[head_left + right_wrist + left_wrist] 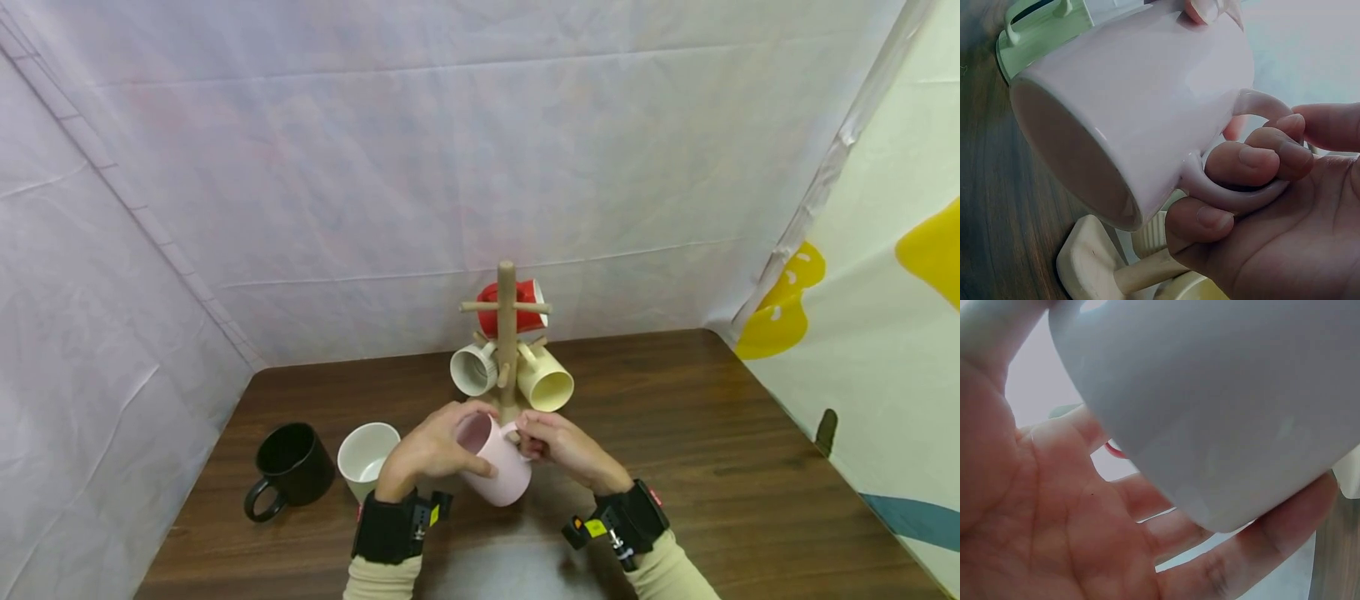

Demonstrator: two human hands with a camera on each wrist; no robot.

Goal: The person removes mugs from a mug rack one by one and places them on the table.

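Note:
A pale pink mug [502,475] is tilted above the table, its mouth toward the upper left in the head view. My left hand [435,448] grips it near the mouth, thumb on the near side and fingers around the far side. Fingers of my right hand [562,446] curl through and around its handle [1232,197]. Just beyond stands a wooden mug rack [507,325]. A red mug [487,321] hangs high on it, a white mug [472,372] lower left and a cream mug [542,379] lower right.
A black mug [303,475] stands on the brown wooden table [675,433] at the left. Between it and my left hand is a mug with a white inside [366,450], partly behind my wrist. Pale fabric [450,167] closes off the back and sides.

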